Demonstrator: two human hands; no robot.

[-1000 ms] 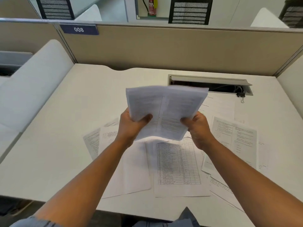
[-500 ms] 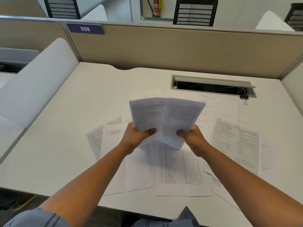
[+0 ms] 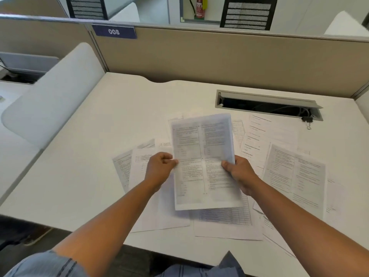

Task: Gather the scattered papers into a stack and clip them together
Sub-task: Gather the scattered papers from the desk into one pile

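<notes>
Head view: the left hand (image 3: 159, 168) pinches and the right hand (image 3: 240, 172) grasps opposite edges of a thin bundle of white printed sheets (image 3: 203, 160), held above the loose white printed papers (image 3: 295, 176) on the white desk (image 3: 99, 136). The small black binder clip (image 3: 307, 120) lies beyond the bundle, to its right. Risk: a light pinch could let sheets slip and fan out.

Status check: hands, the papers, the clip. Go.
Left hand and right hand both grip the held stack. Loose sheets on the desk. Binder clip unused by the cable tray.
</notes>
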